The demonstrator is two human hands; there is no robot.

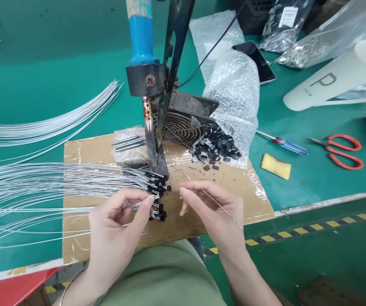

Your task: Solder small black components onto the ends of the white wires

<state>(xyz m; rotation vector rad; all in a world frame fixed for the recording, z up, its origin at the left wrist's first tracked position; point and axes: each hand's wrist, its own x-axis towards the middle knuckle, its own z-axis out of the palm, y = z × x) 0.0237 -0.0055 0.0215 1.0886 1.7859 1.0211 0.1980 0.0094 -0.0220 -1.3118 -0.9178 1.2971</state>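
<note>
My left hand (119, 219) is closed in a pinch, thumb against forefinger, beside the black-capped ends of a bundle of thin white wires (106, 178). What sits in that pinch is too small to make out. A thin strand of solder wire (220, 206) runs through my right hand (216, 208), whose thumb and fingers are closed on it. Its free end points up and left. Above and between my hands, a blue-handled soldering iron (141, 40) is clamped in a black stand (175, 38), tip down close over the black connectors (157, 182).
Cardboard (186, 227) lies under the work. Behind it are a dusty fan (183, 125), a pile of small black connectors (216, 144) and bubble wrap (234, 85). At right are a screwdriver (290, 145), a yellow sponge (276, 166), orange-handled scissors (342, 151) and a white cup (333, 78).
</note>
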